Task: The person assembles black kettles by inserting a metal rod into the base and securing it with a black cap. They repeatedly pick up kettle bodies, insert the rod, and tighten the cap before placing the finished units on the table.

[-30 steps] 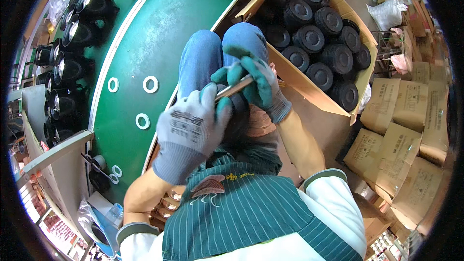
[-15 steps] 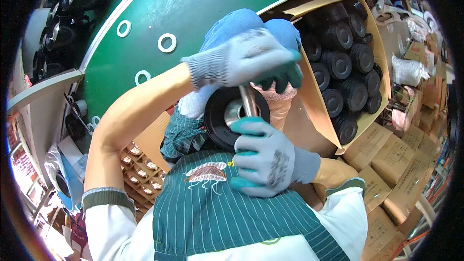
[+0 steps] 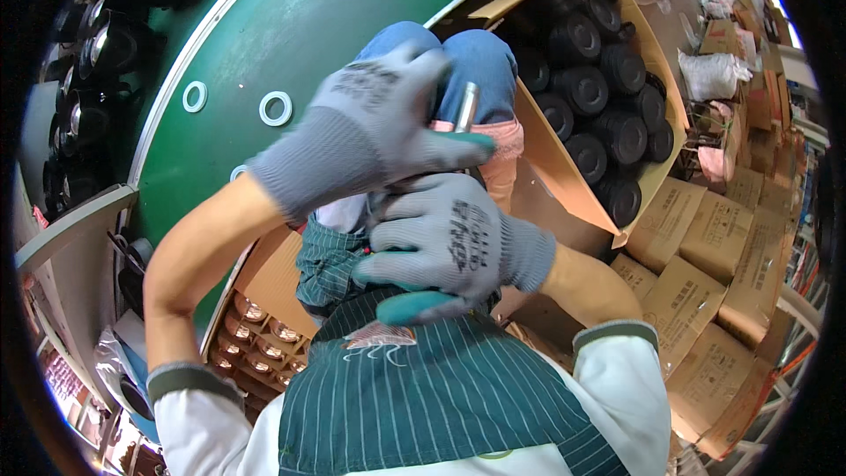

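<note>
Several black pots (image 3: 113, 44) stood at far left; right of them two white rings (image 3: 275, 109) lay flat on a green table (image 3: 264, 44), part of a third nearer; nearer again, a divided box (image 3: 273, 273) held shiny round pieces (image 3: 249, 308); the left hand (image 3: 379, 110), blurred, reached rightward, thumb stretched apart from the fingers; I could not tell whether they pinched anything; the right hand (image 3: 441, 238) lay nearer, fingers bent and close together, thumb apart, its grip hidden; a metal rod (image 3: 468, 104) rose tilted just beyond the left thumb, before the knees (image 3: 480, 62), lower end covered; both hands seemingly worked at it, and the next move probably called for a steady hold; dark printing marked both gloves (image 3: 471, 238); rightward, black discs (image 3: 583, 88) filled an open carton (image 3: 564, 172); closed cartons (image 3: 683, 304) at far right bore printed characters.
</note>
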Demonstrator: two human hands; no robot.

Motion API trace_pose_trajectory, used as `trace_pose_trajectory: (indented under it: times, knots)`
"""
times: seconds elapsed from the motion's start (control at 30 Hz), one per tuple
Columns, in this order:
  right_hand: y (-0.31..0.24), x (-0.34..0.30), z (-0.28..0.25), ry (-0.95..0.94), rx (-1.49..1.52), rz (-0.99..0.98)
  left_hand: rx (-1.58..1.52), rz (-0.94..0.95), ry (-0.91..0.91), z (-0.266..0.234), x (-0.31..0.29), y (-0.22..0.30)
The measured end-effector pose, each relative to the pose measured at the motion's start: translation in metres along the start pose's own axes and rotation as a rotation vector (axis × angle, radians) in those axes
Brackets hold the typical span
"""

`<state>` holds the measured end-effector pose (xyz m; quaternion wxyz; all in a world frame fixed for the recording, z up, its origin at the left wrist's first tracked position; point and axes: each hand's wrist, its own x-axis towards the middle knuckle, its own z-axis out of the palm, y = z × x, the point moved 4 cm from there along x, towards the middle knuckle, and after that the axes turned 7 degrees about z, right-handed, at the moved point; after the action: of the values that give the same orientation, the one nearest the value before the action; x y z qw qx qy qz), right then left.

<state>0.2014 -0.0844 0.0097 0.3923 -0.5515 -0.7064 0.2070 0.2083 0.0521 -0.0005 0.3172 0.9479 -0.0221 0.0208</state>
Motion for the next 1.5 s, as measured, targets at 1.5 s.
trace_pose_trajectory:
  times: [1.5]
  knots:
    - [0.014,-0.092,0.025,0.397,-0.109,0.616,-0.124,-0.348,0.482,-0.017,-0.098,-0.081]
